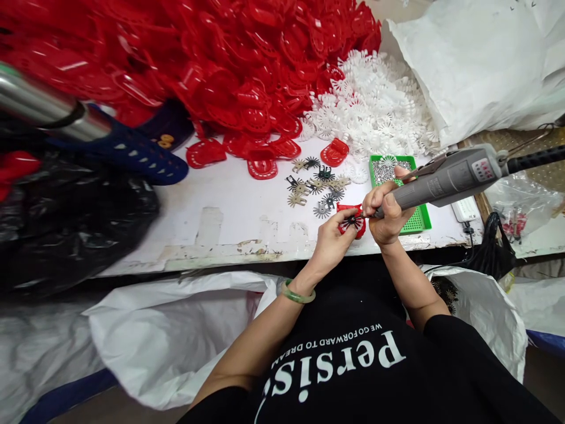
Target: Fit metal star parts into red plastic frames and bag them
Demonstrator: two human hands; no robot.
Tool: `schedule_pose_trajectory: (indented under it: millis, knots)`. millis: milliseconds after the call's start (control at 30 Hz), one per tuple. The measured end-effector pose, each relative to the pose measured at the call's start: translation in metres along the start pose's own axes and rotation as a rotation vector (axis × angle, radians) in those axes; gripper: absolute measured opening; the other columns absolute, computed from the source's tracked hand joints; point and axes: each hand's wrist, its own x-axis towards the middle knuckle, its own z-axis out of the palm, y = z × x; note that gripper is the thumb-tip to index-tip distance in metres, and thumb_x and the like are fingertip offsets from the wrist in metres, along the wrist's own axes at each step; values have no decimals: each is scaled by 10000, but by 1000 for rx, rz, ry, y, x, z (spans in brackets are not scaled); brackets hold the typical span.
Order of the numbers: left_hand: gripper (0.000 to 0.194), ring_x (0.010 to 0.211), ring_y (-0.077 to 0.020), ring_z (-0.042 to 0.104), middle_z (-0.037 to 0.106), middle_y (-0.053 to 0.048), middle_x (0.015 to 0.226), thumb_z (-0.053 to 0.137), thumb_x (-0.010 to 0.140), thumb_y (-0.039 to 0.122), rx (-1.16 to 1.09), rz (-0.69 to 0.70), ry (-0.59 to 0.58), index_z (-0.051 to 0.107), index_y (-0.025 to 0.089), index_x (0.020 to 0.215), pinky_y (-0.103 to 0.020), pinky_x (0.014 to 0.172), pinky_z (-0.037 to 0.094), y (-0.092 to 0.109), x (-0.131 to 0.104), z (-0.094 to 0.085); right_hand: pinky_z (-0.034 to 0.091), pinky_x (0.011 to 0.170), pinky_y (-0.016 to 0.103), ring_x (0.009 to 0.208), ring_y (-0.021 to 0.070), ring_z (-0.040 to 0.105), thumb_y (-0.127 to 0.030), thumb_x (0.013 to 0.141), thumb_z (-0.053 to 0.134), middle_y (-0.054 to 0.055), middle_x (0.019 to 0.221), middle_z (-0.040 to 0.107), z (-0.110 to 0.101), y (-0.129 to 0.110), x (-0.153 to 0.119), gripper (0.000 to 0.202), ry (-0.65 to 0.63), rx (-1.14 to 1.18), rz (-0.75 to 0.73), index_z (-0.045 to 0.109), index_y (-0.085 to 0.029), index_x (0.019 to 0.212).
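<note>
My left hand (332, 238) pinches a red plastic piece (359, 231) at the table's front edge, with a black spoked part (352, 221) lying on it. My right hand (388, 215) is wrapped round a grey electric screwdriver (441, 179), tilted so that its tip end points at the black part. Whether the tip touches a screw is too small to tell. Just beyond my hands lie several loose spoked parts (324, 172) in black, grey and tan. Partly behind my right hand is a green tray (424, 218) with small silver screws (392, 171) in it.
A large heap of red plastic pieces (247, 70) covers the back left, beside a pile of white spoked parts (375, 106). A white sack (485, 65) stands at the back right. At left are a metal pole (39, 97) and a black plastic bag (66, 218). Open white sacks (168, 330) hang below.
</note>
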Motion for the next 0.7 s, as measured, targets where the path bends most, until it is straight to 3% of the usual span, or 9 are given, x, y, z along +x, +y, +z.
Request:
schedule_pose_trajectory:
  millis: [200, 400, 700]
  knots:
    - [407, 698, -142, 667, 723, -45, 861, 584, 722, 203, -52, -56, -24, 662, 122, 1113, -248, 656, 539, 4, 0, 1, 387, 409, 227, 413, 65, 385, -481, 788, 632, -80, 595, 388, -2, 2, 0, 315, -17, 21, -9, 534, -237, 962]
    - [430, 708, -158, 673, 719, -49, 851, 578, 711, 193, -42, -72, -29, 656, 113, 1127, -264, 662, 547, 5, 1, 1, 375, 402, 225, 414, 67, 375, -579, 770, 609, -83, 586, 358, -3, 5, -1, 415, -7, -70, 14, 533, -241, 997]
    - [445, 641, -128, 649, 706, -29, 853, 578, 698, 197, -100, -102, -115, 643, 133, 1133, -249, 629, 540, -1, 4, 0, 380, 397, 237, 407, 78, 400, -519, 778, 627, -88, 589, 384, -10, 7, -1, 406, -81, -27, 38, 490, -269, 1068]
